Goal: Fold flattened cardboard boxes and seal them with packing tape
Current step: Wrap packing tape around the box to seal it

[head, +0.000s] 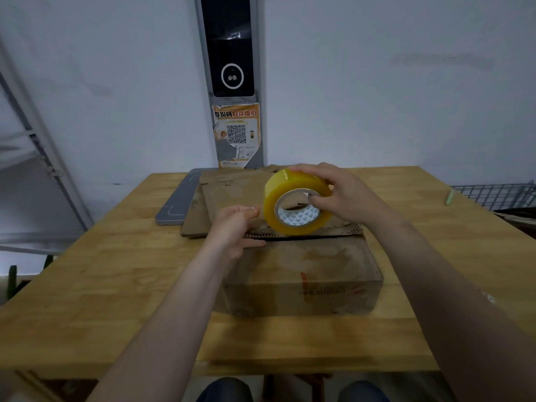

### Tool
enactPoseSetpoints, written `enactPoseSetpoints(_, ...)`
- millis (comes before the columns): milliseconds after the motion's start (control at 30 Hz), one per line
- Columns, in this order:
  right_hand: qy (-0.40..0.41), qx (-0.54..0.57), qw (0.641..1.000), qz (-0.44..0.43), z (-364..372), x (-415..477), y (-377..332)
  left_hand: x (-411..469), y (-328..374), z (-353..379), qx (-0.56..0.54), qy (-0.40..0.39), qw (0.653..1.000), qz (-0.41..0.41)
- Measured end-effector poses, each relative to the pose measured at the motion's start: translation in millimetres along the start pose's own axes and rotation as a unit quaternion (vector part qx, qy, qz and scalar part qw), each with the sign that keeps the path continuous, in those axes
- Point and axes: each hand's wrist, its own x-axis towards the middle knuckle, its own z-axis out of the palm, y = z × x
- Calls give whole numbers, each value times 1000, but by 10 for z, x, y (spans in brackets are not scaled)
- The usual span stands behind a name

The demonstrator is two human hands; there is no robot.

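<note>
A folded cardboard box stands on the wooden table in front of me, its top flaps closed. My right hand grips a yellow roll of packing tape just above the box's far edge, thumb inside the core. My left hand is at the box's left far corner, its fingers pinched together right beside the roll, apparently on the tape's free end, which is too thin to make out. Behind the box lies a stack of flattened cardboard boxes.
A grey flat device lies at the table's back beside the flat cardboard. A grey post with a dark screen and an orange QR poster stands behind. A wire rack is at the right, a metal shelf frame at the left.
</note>
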Motion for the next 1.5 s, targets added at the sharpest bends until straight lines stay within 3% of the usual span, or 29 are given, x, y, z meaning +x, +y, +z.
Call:
enactPoseSetpoints(433,14,6,1000,-12,-31,-125,104,8,-66,-4,10,17,1000,3)
enactPoseSetpoints(867,97,197,972,80,64,-379,273,14,-81,-64,-6,15,1000,-15)
enactPoseSetpoints(1100,48,153,983,87,103,-407,325,-33,-126,-29,41,34,999,3)
enactPoseSetpoints(1333,99,87,984,119,95,-419,479,-162,-119,-3,123,-27,990,59)
enactPoseSetpoints(1500,102,103,981,131,104,-419,520,-210,-123,-3,179,-51,980,72)
